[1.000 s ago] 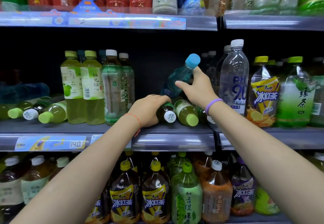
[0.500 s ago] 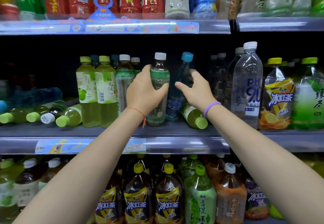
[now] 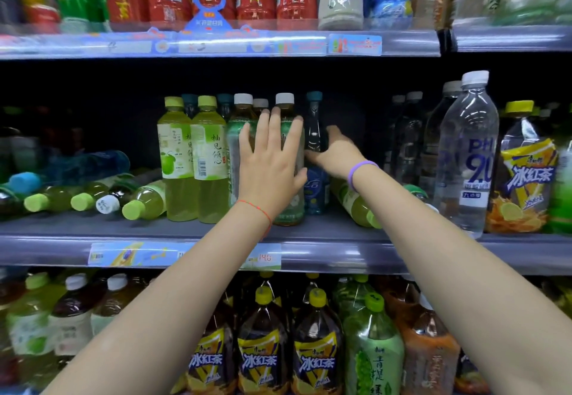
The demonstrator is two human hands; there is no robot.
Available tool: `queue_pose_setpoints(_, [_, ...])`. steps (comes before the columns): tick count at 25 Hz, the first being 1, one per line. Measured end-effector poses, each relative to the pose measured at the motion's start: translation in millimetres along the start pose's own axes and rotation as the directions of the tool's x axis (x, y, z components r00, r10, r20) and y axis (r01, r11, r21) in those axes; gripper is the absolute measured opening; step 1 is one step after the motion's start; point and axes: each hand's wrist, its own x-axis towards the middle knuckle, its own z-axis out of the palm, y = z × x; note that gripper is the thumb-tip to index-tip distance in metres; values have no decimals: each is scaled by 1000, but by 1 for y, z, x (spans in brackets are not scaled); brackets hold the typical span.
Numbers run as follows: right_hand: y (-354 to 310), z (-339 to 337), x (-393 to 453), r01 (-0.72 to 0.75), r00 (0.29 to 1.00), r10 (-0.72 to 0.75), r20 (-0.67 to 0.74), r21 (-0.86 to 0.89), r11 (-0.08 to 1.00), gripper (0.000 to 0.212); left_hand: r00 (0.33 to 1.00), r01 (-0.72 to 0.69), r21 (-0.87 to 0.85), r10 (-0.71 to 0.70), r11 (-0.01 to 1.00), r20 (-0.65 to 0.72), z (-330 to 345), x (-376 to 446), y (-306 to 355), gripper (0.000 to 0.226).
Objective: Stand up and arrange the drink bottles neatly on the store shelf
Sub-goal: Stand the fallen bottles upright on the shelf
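Head view: two bare arms reach across the shelf [image 3: 325, 253] edge. The left hand [image 3: 272, 159], fingers straight and loose, presses flat on the tea bottle [image 3: 286, 159], upright now beside the standing row; a second ago it lay on its side. The right hand [image 3: 335, 153] curls its grip around the blue bottle [image 3: 314, 134], upright too, and set further back than before. Both look placed. Still lying down: a green bottle [image 3: 356, 205] just right, and fallen bottles [image 3: 93, 199] at left.
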Motion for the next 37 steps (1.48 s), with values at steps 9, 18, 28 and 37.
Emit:
queue_pose_setpoints(9, [17, 7, 3, -7, 995, 30, 97, -229, 973, 63, 998, -67, 3, 67, 998, -7, 10, -10, 5, 54])
queue_pose_setpoints(18, [32, -41, -41, -18, 954, 232, 193, -731, 683, 48, 952, -273, -399, 306, 875, 19, 8, -7, 62, 17])
queue_pose_setpoints(28, [14, -34, -56, 15, 929, 255, 268, -717, 697, 56, 855, 68, -576, 249, 815, 454, 11, -15, 52, 55])
queue_pose_setpoints(37, [8, -74, -43, -6, 969, -30, -246, -147, 989, 54, 923, 227, -687, 72, 690, 377, 5, -4, 70, 62])
